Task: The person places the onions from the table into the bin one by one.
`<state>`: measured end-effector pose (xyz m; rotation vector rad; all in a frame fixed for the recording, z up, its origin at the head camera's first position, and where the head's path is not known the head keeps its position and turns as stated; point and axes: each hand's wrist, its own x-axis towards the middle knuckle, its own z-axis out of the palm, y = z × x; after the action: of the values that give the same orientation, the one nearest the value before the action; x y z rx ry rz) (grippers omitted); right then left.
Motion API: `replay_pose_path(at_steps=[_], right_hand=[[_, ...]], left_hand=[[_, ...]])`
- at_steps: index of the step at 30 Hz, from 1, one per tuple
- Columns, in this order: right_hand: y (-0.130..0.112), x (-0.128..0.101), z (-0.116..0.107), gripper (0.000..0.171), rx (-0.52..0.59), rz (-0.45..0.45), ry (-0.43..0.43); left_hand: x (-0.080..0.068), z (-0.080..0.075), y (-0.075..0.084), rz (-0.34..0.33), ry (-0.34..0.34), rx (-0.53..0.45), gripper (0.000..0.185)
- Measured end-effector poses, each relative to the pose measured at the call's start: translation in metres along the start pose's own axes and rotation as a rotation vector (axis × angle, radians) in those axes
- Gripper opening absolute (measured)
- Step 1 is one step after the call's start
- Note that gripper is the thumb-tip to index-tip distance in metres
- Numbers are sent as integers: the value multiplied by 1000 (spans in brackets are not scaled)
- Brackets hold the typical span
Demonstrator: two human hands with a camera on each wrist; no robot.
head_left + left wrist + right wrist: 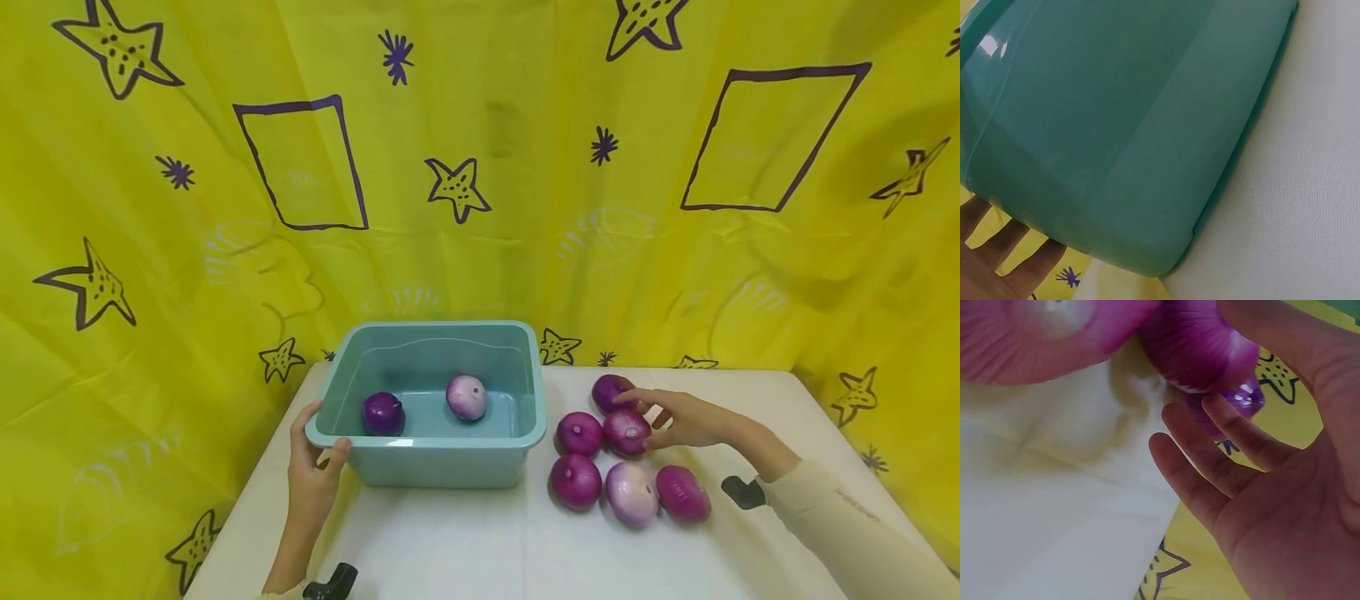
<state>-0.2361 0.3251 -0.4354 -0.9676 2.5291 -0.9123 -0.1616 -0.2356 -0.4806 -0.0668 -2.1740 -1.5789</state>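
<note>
On the white table (465, 542), in front of the yellow star-printed curtain (480, 167), the largest thing is the teal tub (438, 454), set left of centre with its long side running left to right; two onions already sit inside it, a dark purple one (383, 412) near the left wall and a paler one (467, 397) toward the middle. My left hand (313, 467) grips the tub's near-left corner, thumb hooked over the rim and fingers spread flat against the outer wall, as the left wrist view shows. To the right of the tub lie six more onions in a loose cluster, touching or nearly so. My right hand (678, 417) reaches in from the right to the far part of that cluster, and its relaxed fingers curve around the onion (626, 432) in the middle row without yet closing on it; the fingertips (1175, 422) stand just beside its skin in the right wrist view. That onion lies directly left of my palm, so the right hand is plainly the nearer one, with the tub further left beyond it. The onion is close to round, so I judge it has no real long axis; its paler end looks to face up and toward me, though I cannot tell this for certain
</note>
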Motion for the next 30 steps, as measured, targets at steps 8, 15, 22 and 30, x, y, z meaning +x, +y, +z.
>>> replay_pose_path(at_steps=[8,15,22,30], right_hand=[[6,3,5,64,42,70,-73],[9,8,8,59,44,91,-72],[11,10,10,58,41,100,-67],[10,12,10,57,43,118,-64]], left_hand=[[1,0,-1,9,5,-12,69],[1,1,-1,-1,3,-25,69],[1,1,0,-5,1,-20,69],[2,0,-4,-12,1,9,69]])
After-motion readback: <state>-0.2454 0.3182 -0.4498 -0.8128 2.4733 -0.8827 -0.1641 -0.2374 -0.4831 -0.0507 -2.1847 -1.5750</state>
